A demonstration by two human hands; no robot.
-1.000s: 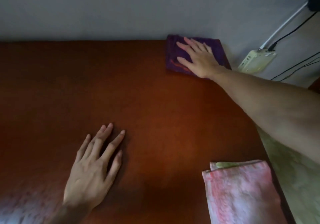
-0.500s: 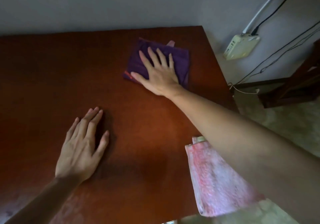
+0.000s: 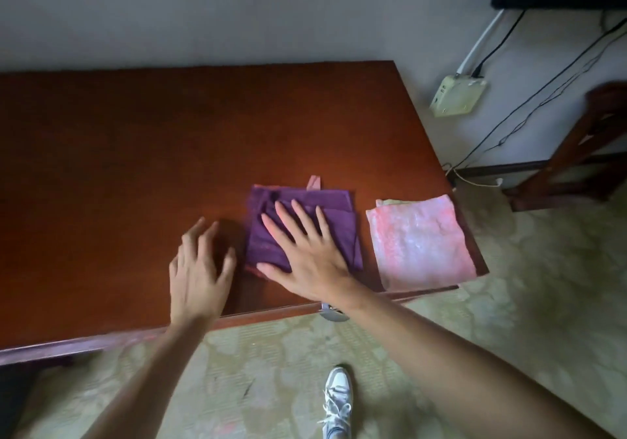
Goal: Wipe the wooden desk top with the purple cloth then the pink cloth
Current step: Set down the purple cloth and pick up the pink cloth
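Purple cloth (image 3: pixel 334 221), folded to a rough square, is pressed flat under the right hand (image 3: pixel 305 255); the fingers (image 3: pixel 302 216) are splayed and extended, palm down, nothing clenched or pinched. A small pink tab is seen poking out at the cloth's far edge. Left hand (image 3: pixel 198 269) is held just beside the cloth's left edge, fingers loosely spread and slightly curled, gripping nothing; whether the palm touches the wood cannot be told, as the hand is blurred. Both bare forearms are seen reaching in over the near edge of the wooden desk top (image 3: pixel 135 153). Pink cloth (image 3: pixel 420 241), folded, is laid at the near right corner of the desk, close to the purple one but apart from it. Below the desk edge, patterned flooring (image 3: pixel 509 303) and one white shoe (image 3: pixel 336 401) are noted.
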